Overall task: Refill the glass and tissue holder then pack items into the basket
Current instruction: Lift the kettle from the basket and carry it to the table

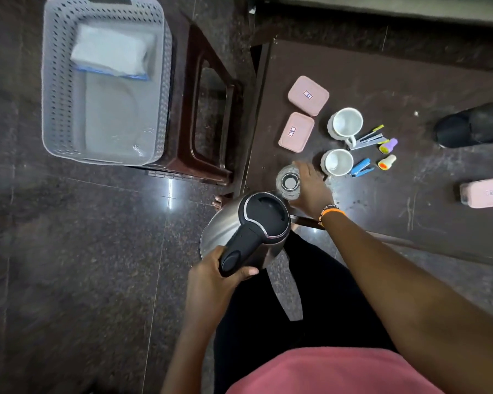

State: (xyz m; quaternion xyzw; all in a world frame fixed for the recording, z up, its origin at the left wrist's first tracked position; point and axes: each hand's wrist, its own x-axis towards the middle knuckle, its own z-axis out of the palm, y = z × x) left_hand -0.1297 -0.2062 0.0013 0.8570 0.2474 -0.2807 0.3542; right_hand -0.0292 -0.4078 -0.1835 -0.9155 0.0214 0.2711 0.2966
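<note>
Steel electric kettle (234, 223), black lid and handle, was gripped by my left hand (214, 282), fingers wrapped round the handle, body tipped with its spout toward the drinking glass (288, 183). My right hand (310, 191) was curled around the glass's right side, steadying it on the dark table (382, 89) near the front-left corner; whether any water was inside I could not tell.

Grey perforated basket (54, 89) sat on a brown plastic stool (208, 115), left of the table and well apart from the glass. Contents: one white tissue pack (111, 51) with a blue edge, lying at the far end; what looked like a clear wrapper at the near end.

Two pink lidded boxes (302, 112) lay beyond the glass, lids on, contents hidden. A third pink box (484, 193) was at the right edge. Two white mugs (342, 143) stood just right of the glass, both apparently empty. Beside the mugs: a blue stapler (362, 167), a silver stapler (367, 139), two small stamps (387, 153). A black cap-like item (473, 125) sat far right.
</note>
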